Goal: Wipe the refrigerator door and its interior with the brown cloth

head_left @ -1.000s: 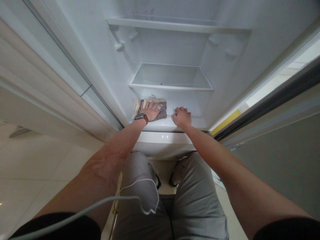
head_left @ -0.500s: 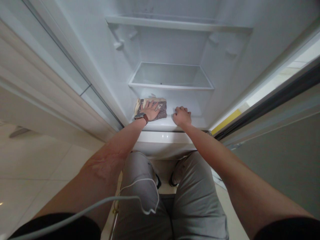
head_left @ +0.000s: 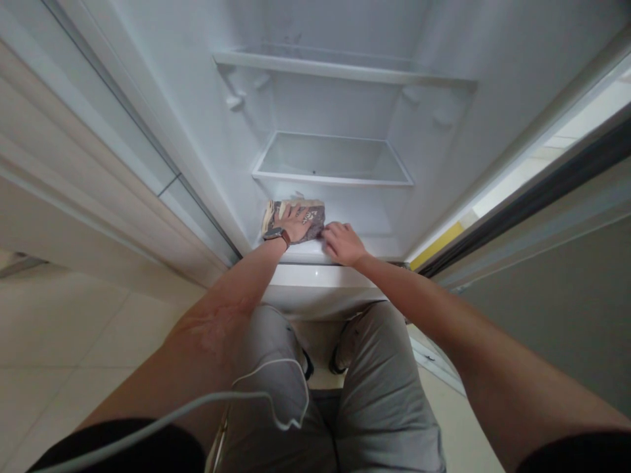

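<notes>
A folded cloth (head_left: 315,222), brown with a pale print and a cream edge, lies on the white bottom of an open fridge compartment. My left hand (head_left: 292,226) presses flat on its left and middle part, fingers spread, with a watch on the wrist. At the cloth's right edge, my right hand (head_left: 342,243) has its fingers bent and drawn together, the tips meeting the edge. The exact grip under those fingers is partly hidden.
A clear shelf with a white rim (head_left: 332,179) spans above my hands, and a higher shelf (head_left: 345,69) sits over it. Fridge walls rise on both sides. My knees (head_left: 384,374) and a white cable (head_left: 217,397) are in front.
My right hand has moved left from the compartment floor to the cloth's right edge. My left hand stays flat on the cloth. The view has shifted slightly.
</notes>
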### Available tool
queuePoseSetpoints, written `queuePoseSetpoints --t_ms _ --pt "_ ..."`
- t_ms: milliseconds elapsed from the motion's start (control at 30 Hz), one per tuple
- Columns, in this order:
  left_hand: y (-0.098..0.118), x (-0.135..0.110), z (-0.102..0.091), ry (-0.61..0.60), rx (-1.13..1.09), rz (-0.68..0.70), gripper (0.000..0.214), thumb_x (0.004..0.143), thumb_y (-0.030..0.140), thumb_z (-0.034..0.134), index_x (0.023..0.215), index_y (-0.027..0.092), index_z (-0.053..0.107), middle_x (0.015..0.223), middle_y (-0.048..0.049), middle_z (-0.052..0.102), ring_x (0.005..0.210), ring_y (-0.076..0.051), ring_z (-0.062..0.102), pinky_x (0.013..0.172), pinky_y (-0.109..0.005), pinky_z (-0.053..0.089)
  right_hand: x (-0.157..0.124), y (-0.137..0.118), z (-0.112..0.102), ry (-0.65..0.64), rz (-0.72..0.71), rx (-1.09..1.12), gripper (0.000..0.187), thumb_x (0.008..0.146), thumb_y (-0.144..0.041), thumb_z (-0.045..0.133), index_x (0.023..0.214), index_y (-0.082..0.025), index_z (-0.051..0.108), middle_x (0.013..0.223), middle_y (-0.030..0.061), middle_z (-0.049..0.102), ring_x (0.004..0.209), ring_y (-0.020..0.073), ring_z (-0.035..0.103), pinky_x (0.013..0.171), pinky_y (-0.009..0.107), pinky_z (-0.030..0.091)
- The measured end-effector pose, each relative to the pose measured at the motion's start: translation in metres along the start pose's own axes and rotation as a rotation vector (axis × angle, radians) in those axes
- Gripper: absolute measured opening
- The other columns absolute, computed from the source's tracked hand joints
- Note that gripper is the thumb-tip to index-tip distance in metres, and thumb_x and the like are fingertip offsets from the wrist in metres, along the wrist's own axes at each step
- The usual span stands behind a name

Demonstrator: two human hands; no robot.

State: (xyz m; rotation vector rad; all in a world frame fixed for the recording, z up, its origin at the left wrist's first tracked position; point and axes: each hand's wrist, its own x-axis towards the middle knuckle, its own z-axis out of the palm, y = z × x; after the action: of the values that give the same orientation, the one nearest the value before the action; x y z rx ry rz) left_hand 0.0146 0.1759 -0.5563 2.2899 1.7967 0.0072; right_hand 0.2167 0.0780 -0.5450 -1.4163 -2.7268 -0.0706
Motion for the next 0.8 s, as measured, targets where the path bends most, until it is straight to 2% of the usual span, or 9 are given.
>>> queuePoseSetpoints --t_ms 67,100,133,200,333,433,500,667,800 --pt "0.0 0.0 0.0 0.0 -0.001 0.002 0.076 0.101 0.063 0.015 0.171 0.035 0.017 0.178 0.0042 0.007 0.165 -0.03 0.003 0.13 -0.065 0.007 0.001 -0.008 -0.001 -0.232 -0.426 0.028 0.041 0.104 -0.03 0.039 0.139 -0.022 0.059 0.157 0.0117 0.049 0.151 0.0251 0.034 0.123 0.045 0.026" --pt "0.0 0.001 0.0 0.0 -0.004 0.003 0.076 0.101 0.064 0.015 0.171 0.035 0.017 0.178 0.0042 0.007 0.165 -0.031 0.003 0.13 -0.065 0.007 0.003 -0.011 0.0 -0.334 -0.577 0.051 0.042 0.105 -0.028 0.038 0.141 -0.025 0.058 0.16 0.0075 0.047 0.156 0.0202 0.029 0.125 0.043 0.023" --pt "0.0 0.001 0.0 0.001 -0.008 0.004 0.076 0.101 0.065 0.015 0.171 0.036 0.017 0.178 0.0043 0.007 0.165 -0.03 0.003 0.13 -0.066 0.007 0.007 -0.014 0.001 -0.405 -0.667 0.07 0.043 0.105 -0.024 0.036 0.142 -0.027 0.058 0.162 0.004 0.046 0.159 0.0153 0.024 0.127 0.041 0.022" --pt "-0.002 0.003 0.001 0.003 -0.013 0.006 0.076 0.101 0.065 0.015 0.171 0.037 0.017 0.178 0.0046 0.007 0.165 -0.03 0.003 0.13 -0.065 0.007 0.016 -0.015 0.003 -0.449 -0.709 0.082 0.047 0.105 -0.016 0.03 0.141 -0.029 0.058 0.165 0.0014 0.044 0.16 0.0085 0.02 0.128 0.038 0.021" --pt "-0.004 0.01 0.003 0.002 -0.013 0.007 0.075 0.101 0.065 0.018 0.171 0.037 0.019 0.178 0.0053 0.007 0.165 -0.03 0.004 0.131 -0.064 0.006 0.032 -0.008 0.01 -0.407 -0.755 0.051 0.054 0.107 -0.012 0.019 0.141 -0.028 0.058 0.169 0.001 0.038 0.161 0.0028 0.016 0.13 0.036 0.017" --pt "-0.006 0.021 0.004 0.032 -0.025 0.015 0.073 0.102 0.064 0.018 0.17 0.038 0.021 0.178 0.0055 0.011 0.165 -0.03 0.006 0.13 -0.065 0.009 0.038 -0.002 0.019 -0.344 -0.821 0.016 0.052 0.108 -0.013 0.022 0.143 -0.03 0.057 0.169 -0.001 0.038 0.161 0.0032 0.014 0.131 0.037 0.017" --pt "-0.008 0.031 0.004 0.059 -0.019 0.029 0.071 0.103 0.063 0.017 0.17 0.038 0.023 0.178 0.0046 0.013 0.165 -0.031 0.008 0.129 -0.066 0.011 0.039 0.0 0.027 -0.243 -0.86 -0.048 0.049 0.109 -0.013 0.025 0.142 -0.029 0.058 0.169 -0.0009 0.039 0.161 0.0053 0.019 0.129 0.036 0.022" --pt "-0.012 0.06 0.001 0.113 0.0 0.073 0.07 0.105 0.062 0.015 0.169 0.037 0.027 0.177 0.0008 0.02 0.163 -0.033 0.014 0.127 -0.067 0.014 0.042 0.003 0.045 0.132 -0.981 -0.254 0.034 0.109 -0.012 0.039 0.129 -0.021 0.065 0.158 0.0021 0.054 0.153 0.0111 0.04 0.12 0.032 0.038" --pt "-0.015 0.085 -0.004 0.175 -0.01 0.101 0.066 0.106 0.058 0.019 0.166 0.035 0.034 0.174 -0.0019 0.03 0.161 -0.034 0.022 0.126 -0.067 0.017 0.043 0.005 0.05 0.215 -1.003 -0.29 0.03 0.11 -0.014 0.041 0.124 -0.022 0.067 0.153 0.0005 0.06 0.151 0.0115 0.043 0.118 0.033 0.039"
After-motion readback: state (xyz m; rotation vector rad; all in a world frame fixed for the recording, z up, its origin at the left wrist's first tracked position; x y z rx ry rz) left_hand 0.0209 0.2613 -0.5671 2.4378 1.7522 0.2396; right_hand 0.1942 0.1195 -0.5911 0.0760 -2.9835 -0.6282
